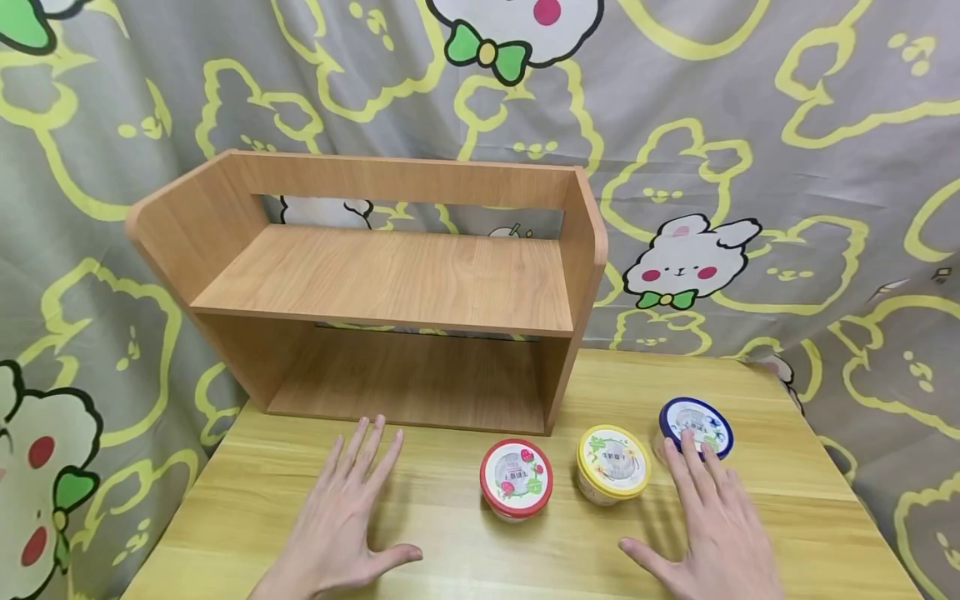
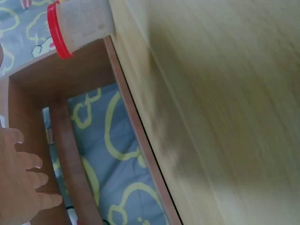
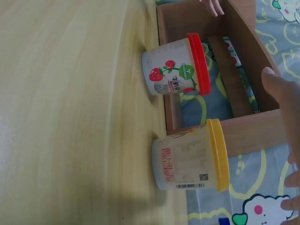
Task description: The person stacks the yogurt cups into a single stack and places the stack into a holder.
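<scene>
Three lidded tubs stand upright on the wooden table in front of me. The red-lidded tub (image 1: 516, 479) has strawberries printed on it and stands between my hands. To its right is the yellow-lidded tub (image 1: 613, 464), and farther back at the right the blue-lidded tub (image 1: 697, 427). My left hand (image 1: 341, 508) is held over the table left of the red-lidded tub, fingers spread and holding nothing. My right hand (image 1: 708, 521) has its fingers extended too, its fingertips overlapping the blue lid in the head view. The right wrist view shows the red-lidded tub (image 3: 174, 66) and yellow-lidded tub (image 3: 187, 157) from the side.
A two-tier wooden shelf (image 1: 390, 279) stands at the back left of the table (image 1: 442, 558), its two levels bare. Behind and beside the table hangs a grey curtain (image 1: 675, 100) with yellow bear outlines and white rabbits.
</scene>
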Available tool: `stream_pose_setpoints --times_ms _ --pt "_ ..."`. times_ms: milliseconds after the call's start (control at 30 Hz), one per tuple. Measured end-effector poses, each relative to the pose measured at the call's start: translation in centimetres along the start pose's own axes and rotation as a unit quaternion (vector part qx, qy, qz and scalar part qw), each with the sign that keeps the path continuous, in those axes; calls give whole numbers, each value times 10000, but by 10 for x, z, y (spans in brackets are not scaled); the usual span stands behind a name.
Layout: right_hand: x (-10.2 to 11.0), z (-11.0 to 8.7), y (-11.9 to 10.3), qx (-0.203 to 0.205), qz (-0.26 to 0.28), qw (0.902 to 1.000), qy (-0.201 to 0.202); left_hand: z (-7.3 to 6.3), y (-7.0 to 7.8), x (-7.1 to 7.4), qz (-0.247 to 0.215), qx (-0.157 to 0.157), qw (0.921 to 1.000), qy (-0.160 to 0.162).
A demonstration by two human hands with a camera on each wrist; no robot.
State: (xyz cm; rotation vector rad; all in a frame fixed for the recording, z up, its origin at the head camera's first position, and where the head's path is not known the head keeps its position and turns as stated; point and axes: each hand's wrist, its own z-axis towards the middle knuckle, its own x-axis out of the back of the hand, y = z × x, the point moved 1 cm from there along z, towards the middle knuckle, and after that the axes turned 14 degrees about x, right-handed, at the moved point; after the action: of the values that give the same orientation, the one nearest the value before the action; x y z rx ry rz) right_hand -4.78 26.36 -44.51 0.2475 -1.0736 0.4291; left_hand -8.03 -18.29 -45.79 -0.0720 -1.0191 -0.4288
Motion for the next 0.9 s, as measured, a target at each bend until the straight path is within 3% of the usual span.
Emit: stream_pose_setpoints --times_ms 200,433,567,667,767,900 --pt "-3 -5 2 -433 916 9949 28 -1 0 -4 -848 73 9955 -417" --pt "-1 -7 6 -944 1733 9803 -37 -2 2 -9 -1335 655 9835 -1033" --pt "-2 -8 9 -1218 2091 9701 -167 -1 4 -13 -1720 797 9741 -1231" --pt "-8 -11 11 -1248 2210 9672 -67 -1 4 -17 -1930 852 9688 -1304" --pt "-15 -13 14 -1048 2483 9626 285 1 6 -19 -2129 911 9627 -1402" --pt "-23 -13 18 -779 2984 9494 597 3 9 -24 -2545 1118 9475 -1582"
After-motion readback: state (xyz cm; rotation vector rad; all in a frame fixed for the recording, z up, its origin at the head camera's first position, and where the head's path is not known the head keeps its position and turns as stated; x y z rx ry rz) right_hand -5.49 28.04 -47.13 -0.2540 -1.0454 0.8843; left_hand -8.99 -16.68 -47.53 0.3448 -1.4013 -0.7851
